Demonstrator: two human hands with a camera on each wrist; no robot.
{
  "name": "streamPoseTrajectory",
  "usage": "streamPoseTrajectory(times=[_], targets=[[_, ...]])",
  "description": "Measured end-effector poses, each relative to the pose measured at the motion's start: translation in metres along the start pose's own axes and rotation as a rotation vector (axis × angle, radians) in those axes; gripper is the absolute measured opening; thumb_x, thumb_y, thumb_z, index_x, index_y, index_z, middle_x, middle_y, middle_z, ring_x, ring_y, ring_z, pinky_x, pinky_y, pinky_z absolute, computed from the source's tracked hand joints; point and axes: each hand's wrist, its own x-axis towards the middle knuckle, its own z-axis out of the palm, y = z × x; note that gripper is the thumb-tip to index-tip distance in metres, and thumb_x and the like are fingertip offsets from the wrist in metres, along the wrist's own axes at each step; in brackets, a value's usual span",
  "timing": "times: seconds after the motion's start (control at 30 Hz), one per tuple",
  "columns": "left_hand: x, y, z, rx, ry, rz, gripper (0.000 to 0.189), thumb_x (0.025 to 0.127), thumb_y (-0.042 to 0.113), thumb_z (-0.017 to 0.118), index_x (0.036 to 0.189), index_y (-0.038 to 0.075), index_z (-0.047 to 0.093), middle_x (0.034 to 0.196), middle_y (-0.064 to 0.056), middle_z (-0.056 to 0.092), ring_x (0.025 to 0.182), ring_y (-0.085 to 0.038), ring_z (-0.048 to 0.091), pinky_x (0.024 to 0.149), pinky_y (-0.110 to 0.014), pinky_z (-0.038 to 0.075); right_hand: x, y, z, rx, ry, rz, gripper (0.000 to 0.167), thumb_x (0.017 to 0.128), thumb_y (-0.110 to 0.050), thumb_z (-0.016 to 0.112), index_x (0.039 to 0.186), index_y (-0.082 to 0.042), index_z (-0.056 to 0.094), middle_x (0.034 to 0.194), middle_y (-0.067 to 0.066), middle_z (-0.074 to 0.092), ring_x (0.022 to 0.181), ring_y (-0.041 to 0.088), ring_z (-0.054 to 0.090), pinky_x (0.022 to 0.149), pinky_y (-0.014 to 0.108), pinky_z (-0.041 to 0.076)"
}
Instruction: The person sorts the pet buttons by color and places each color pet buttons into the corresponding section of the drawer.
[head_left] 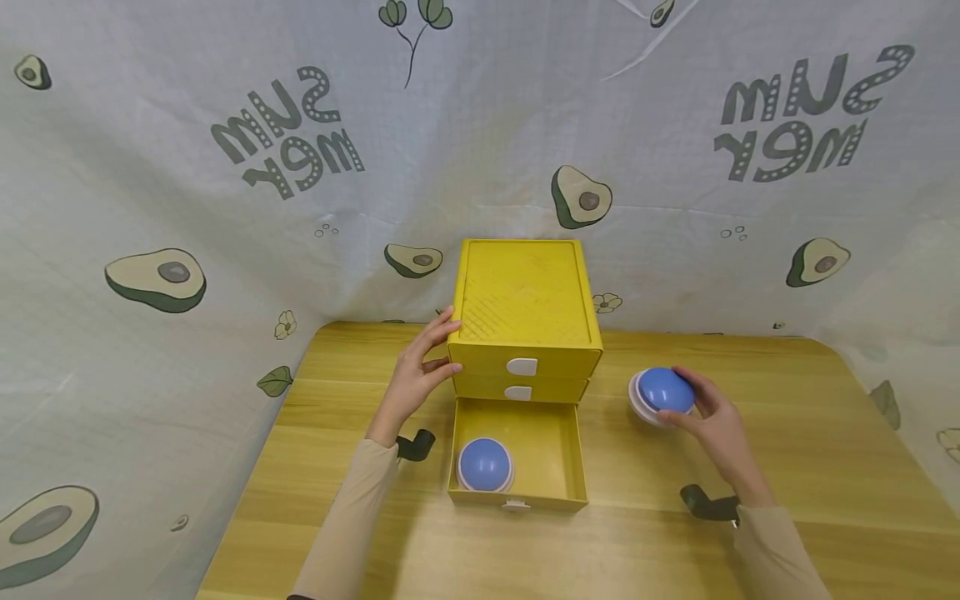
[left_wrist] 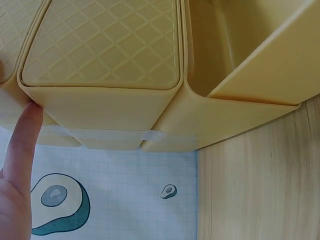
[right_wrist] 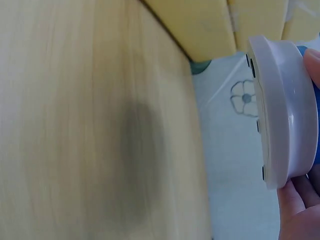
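Observation:
A yellow three-drawer box (head_left: 528,292) stands on the table with its bottom drawer (head_left: 551,446) pulled out. Inside that drawer, at the front left, lies a round blue dome (head_left: 486,464) with a pale rim. My left hand (head_left: 415,379) touches the box's left side near the front corner, its fingers extended. My right hand (head_left: 714,421) grips a second blue dome with a white base (head_left: 663,392) between thumb and fingers, to the right of the box. In the right wrist view its white base (right_wrist: 282,112) shows small dark spots underneath, tilted over the table, which carries its shadow.
The wooden table (head_left: 637,533) runs beneath everything. Behind the box hangs a white cloth (head_left: 480,125) printed with avocados and lettering. White tabs (head_left: 521,367) mark the drawer fronts. A dark device is worn on each wrist.

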Motion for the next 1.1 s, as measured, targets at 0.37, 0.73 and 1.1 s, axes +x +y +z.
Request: streamPoseTrajectory(times=[0.37, 0.73, 1.1], targets=[[0.000, 0.003, 0.000, 0.006, 0.000, 0.005, 0.054, 0.085, -0.010, 0.065, 0.135, -0.004, 0.048, 0.152, -0.014, 0.031, 0.120, -0.039, 0.048, 0.089, -0.047, 0.050, -0.018, -0.032, 0.016, 0.088, -0.049, -0.076, 0.070, 0.084, 0.003, 0.070, 0.146, -0.004, 0.038, 0.147, 0.003, 0.040, 0.131, 0.002, 0.034, 0.096, 0.008, 0.035], [-0.001, 0.004, 0.001, 0.009, 0.002, 0.010, 0.054, 0.084, -0.011, 0.065, 0.135, -0.004, 0.048, 0.152, -0.015, 0.031, 0.121, -0.040, 0.048, 0.089, -0.049, 0.050, -0.030, -0.049, 0.035, 0.115, -0.098, -0.098, 0.072, 0.081, 0.005, 0.073, 0.144, -0.003, 0.040, 0.145, 0.001, 0.043, 0.126, -0.004, 0.037, 0.097, 0.009, 0.035], [-0.001, 0.005, 0.001, 0.013, 0.004, 0.004, 0.054, 0.084, -0.012, 0.065, 0.135, -0.005, 0.048, 0.152, -0.016, 0.031, 0.122, -0.040, 0.047, 0.089, -0.051, 0.050, -0.040, -0.056, 0.066, 0.157, -0.159, -0.165, 0.069, 0.076, 0.008, 0.075, 0.139, 0.001, 0.045, 0.142, 0.011, 0.045, 0.127, -0.001, 0.039, 0.101, 0.012, 0.032]])
